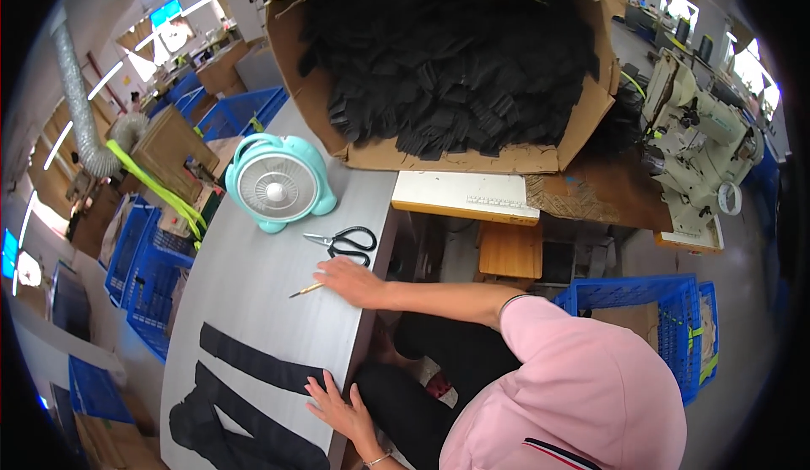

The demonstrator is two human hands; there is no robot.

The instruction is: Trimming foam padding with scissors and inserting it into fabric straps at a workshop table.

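My right hand (353, 283), the upper one, rests on the grey table (253, 305) with its fingers closed round a slim tan pen-like tool (306, 289). The tool's dark tip points left over the tabletop. Just beyond that hand lie black-handled scissors (344, 243). Lower down, my left hand (342, 413) is spread at the table's edge, fingertips on the end of a black fabric strip (257, 358). Below the strip lie more black fabric pieces (245, 419), partly overlapping.
A turquoise fan (277, 185) stands on the table. Behind it, a large cardboard box (363, 156) is tipped toward me, full of black fabric pieces (447, 73). A sewing machine (704, 124) is at the right. Blue crates stand at the left and a blue crate (633, 289) at the right.
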